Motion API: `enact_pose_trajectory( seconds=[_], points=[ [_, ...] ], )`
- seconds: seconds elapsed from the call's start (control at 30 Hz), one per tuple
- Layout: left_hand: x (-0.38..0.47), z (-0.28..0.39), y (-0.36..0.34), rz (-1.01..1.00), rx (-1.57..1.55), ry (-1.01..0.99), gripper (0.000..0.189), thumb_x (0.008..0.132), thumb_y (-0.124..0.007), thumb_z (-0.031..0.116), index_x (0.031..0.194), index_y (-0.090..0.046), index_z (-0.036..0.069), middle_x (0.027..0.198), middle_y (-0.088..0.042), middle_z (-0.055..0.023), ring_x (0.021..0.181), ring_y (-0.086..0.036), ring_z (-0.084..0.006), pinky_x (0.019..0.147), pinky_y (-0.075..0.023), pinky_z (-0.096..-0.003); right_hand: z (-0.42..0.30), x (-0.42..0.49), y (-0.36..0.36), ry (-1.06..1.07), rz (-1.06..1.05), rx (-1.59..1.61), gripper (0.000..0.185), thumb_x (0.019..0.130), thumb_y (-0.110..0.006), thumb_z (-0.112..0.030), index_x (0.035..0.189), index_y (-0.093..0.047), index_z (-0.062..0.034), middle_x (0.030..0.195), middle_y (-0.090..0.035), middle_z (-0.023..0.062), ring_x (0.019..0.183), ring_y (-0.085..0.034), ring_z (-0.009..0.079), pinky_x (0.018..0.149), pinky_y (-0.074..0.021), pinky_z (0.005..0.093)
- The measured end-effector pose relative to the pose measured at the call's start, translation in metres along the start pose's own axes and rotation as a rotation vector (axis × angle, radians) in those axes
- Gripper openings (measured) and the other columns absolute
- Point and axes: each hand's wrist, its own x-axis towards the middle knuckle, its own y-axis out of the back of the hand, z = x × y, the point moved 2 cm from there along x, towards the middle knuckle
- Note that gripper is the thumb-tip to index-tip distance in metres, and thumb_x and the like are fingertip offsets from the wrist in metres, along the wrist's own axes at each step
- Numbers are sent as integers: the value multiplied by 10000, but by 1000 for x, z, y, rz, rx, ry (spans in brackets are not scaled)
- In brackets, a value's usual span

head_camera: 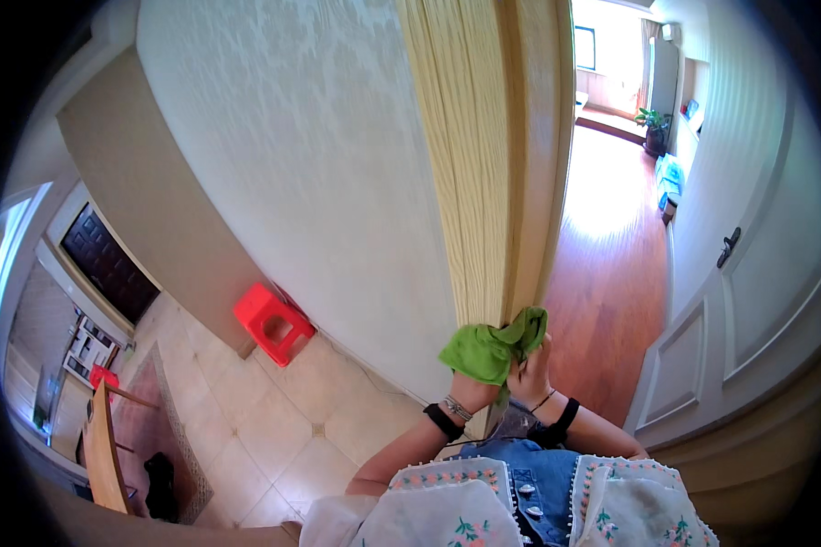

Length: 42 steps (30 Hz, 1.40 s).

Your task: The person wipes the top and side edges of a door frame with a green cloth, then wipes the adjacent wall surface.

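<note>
A green cloth [482,352] is bunched against the cream wood-grain door frame [475,205], low on its edge. My left hand [475,391] is on the cloth at the frame's left face, its fingers hidden beneath the fabric. On the other side, at the frame's inner edge, my right hand [535,372] grips the cloth's right end, part of which stands up above the fingers. A black band [445,422] and a bracelet circle my left wrist; another black band [562,420] is on my right forearm.
A red plastic stool [274,325] stands on the tiled floor by the patterned wall [301,171], with a thin cable [362,369] nearby. To the right is an open white door [746,294] with a dark handle [728,247]. A wooden table [102,451] stands at lower left.
</note>
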Motion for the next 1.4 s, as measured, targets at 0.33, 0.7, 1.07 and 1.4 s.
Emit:
enact_pose_trajectory(
  seconds=[0.33, 0.7, 1.07, 1.4],
  points=[
    [22, 54, 156, -488, -428, 208, 255, 766, -561, 92, 1004, -562, 2, 980, -580, -164, 916, -549, -323, 788, -432, -378, -18, 42, 54, -366, 25, 415, 377, 692, -480, -12, 1066, -442, 6, 931, -525, 121, 862, -522, 215, 772, -425, 314],
    [93, 174, 221, 222, -1058, -610, 488, 803, -539, 351, 1098, -512, -38, 1020, -539, -217, 921, -534, -338, 795, -429, -401, -32, 30, 62, -518, -2, 526, 315, 769, -472, -18, 1083, -450, -42, 972, -522, 55, 864, -512, 140, 765, -435, 257],
    [42, 194, 211, 56, -1332, -509, 467, 804, -543, 340, 1089, -517, -29, 1018, -540, -209, 919, -536, -331, 791, -433, -396, -63, 25, 78, -538, -101, 615, 384, 678, -459, 15, 1060, -472, -15, 950, -521, 51, 868, -495, 127, 783, -415, 262],
    [25, 193, 212, -14, -1312, -431, 448, 804, -546, 330, 1081, -522, -21, 1016, -542, -201, 918, -538, -323, 787, -437, -391, -60, 9, 80, -487, -153, 565, 368, 671, -445, 13, 1037, -467, -17, 895, -520, 47, 812, -485, 112, 736, -418, 248]
  ],
)
